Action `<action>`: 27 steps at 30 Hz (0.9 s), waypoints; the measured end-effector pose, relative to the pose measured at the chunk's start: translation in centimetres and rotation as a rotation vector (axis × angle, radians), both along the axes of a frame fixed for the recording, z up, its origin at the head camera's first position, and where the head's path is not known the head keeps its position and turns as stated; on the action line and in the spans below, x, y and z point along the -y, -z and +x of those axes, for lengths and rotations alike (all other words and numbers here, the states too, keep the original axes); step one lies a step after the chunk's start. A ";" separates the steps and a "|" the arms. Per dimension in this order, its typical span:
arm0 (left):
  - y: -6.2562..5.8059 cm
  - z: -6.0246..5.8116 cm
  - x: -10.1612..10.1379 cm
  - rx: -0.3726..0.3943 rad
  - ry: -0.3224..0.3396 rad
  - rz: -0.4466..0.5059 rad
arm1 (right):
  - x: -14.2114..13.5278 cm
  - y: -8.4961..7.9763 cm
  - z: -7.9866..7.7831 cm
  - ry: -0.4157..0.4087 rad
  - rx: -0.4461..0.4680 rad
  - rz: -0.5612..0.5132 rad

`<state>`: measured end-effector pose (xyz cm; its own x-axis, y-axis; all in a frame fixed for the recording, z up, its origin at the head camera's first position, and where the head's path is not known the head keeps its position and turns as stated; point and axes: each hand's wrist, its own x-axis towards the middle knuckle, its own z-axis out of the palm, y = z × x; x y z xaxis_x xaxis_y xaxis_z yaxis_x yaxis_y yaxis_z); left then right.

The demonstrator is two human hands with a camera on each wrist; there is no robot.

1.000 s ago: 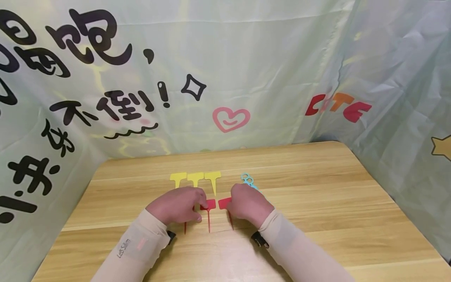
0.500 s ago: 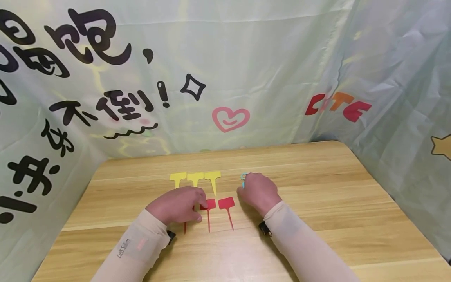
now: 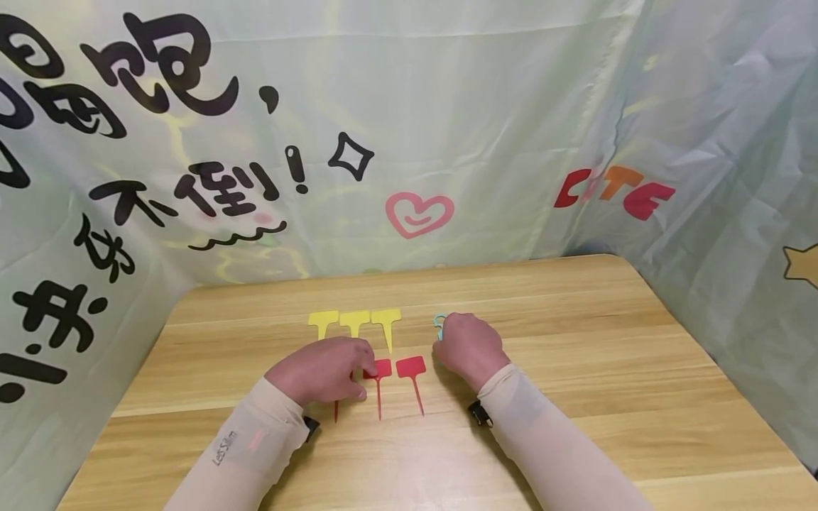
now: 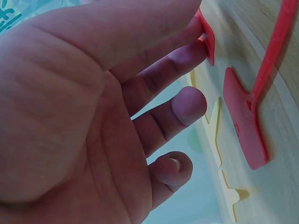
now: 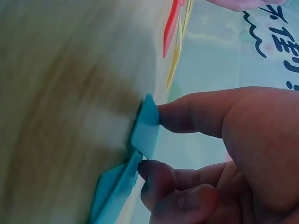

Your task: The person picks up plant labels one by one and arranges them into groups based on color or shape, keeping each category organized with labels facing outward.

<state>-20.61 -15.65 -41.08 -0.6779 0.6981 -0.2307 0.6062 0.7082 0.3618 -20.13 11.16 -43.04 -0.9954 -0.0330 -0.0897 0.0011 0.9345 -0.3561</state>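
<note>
My left hand (image 3: 322,369) lies over the row of red T-shaped plant labels, its fingers loosely bent. Its fingertips touch the middle red label (image 3: 383,368). Another red label (image 3: 336,411) is mostly hidden under that hand; only its stem shows. To the right, a third red label (image 3: 410,367) lies uncovered. With thumb and finger my right hand (image 3: 471,348) pinches light-blue scissors (image 5: 147,126) at the table surface. In the head view one scissor loop (image 3: 439,321) shows beyond the knuckles; the hand hides the rest.
Behind the red row lie yellow T-shaped labels (image 3: 354,320) side by side, some stems hidden by the left hand. All rest on a wooden table (image 3: 613,369). A printed cloth (image 3: 498,128) hangs around its back and sides.
My right hand has left the right-hand red label and moved right and back onto the scissors. The left hand has stayed where it was.
</note>
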 end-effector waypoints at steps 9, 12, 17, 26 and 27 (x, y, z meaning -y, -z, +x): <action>0.2 -0.1 0.2 -0.004 0.004 -0.002 | -2.4 -0.2 -1.1 0.027 0.078 -0.040; 0.3 -0.2 0.2 -0.002 0.009 0.001 | -3.9 -0.8 -1.2 0.039 0.081 -0.042; 0.5 -0.3 0.2 -0.003 0.018 0.008 | -6.0 -2.6 -0.6 0.067 0.094 -0.042; 0.4 -0.3 0.3 -0.004 0.018 0.019 | -9.5 -2.6 -1.3 0.117 0.175 -0.036; 0.4 -0.3 0.3 -0.004 0.016 0.021 | -9.7 -2.6 -1.3 0.121 0.178 -0.038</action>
<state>-20.89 -15.96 -41.49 -0.6673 0.7135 -0.2137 0.6188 0.6908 0.3740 -21.46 20.91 -40.46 -0.9609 0.0786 -0.2656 0.1781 0.9096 -0.3753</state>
